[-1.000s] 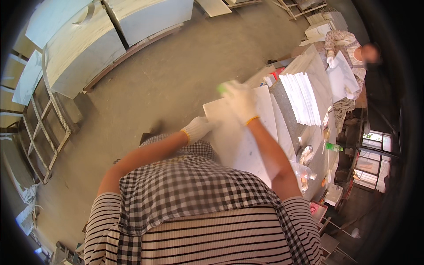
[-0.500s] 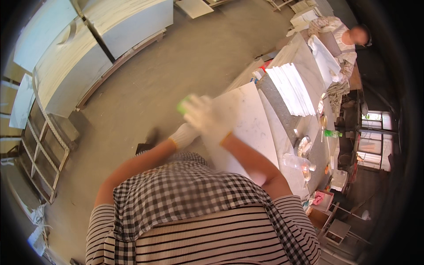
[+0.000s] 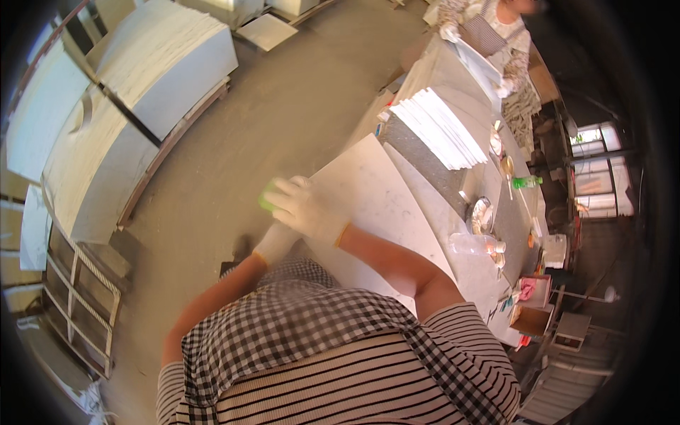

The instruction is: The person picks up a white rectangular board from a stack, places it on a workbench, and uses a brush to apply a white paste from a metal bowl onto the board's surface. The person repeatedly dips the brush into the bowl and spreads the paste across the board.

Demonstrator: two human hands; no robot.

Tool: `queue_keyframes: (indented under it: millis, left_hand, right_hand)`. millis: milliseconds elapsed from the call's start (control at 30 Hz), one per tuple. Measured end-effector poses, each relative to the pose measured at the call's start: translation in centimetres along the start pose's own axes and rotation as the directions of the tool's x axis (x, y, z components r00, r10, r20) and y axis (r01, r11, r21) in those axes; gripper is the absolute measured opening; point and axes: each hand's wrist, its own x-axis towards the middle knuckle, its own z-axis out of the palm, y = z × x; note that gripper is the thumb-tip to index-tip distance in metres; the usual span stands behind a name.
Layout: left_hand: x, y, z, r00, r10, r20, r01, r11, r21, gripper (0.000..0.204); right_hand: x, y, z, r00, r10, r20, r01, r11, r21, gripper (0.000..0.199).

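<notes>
Right hand, gloved, fingers curled over a green pad at the sheet's 9 o'clock edge. Left hand, at 6 o'clock of the right, grips the edge; its fingers we cannot tell. We judge wiping incomplete: most of the sheet lies ahead.

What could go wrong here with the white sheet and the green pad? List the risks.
1. The white sheet overhangs the table edge on the person's side; pressing there may tip or bend it.
2. The right hand presses the green pad at the sheet's corner; it might slip off.
3. The plastic bottle lies beside the sheet and could get knocked.
</notes>
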Motion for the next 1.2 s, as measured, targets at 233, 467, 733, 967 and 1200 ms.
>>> queue_keyframes:
  millis: [233,467,733,967,1200]
  left_hand:
    - [-1.0,-0.1,-0.2,0.818,-0.521,0.243,0.568,0.668,-0.481,0.043]
    - [-0.8,-5.6,1.0,0.992,0.105,0.074,-0.088,0.976,-0.198,0.034]
    - [-1.1,-3.8,-0.4,0.985,-0.107,0.137,0.134,0.969,-0.209,0.036]
    - [-1.1,0.9,-1.5,0.843,-0.491,0.221,0.533,0.819,-0.213,0.052]
    - [-1.6,-2.7,-3.4,0.913,-0.193,0.360,0.242,0.965,-0.098,0.063]
  right_hand:
    - [-3.6,15.5,-5.2,0.798,0.581,-0.158,-0.598,0.796,-0.092,0.018]
    - [-0.8,0.6,-2.4,0.995,0.094,0.047,-0.088,0.990,-0.106,0.021]
    - [-5.4,15.0,-2.6,0.833,0.501,-0.235,-0.542,0.823,-0.167,0.021]
    - [-12.4,17.9,-4.4,0.552,0.735,-0.394,-0.834,0.480,-0.274,0.029]
    - [-14.4,11.4,-0.4,0.458,0.768,-0.448,-0.879,0.467,-0.096,0.046]
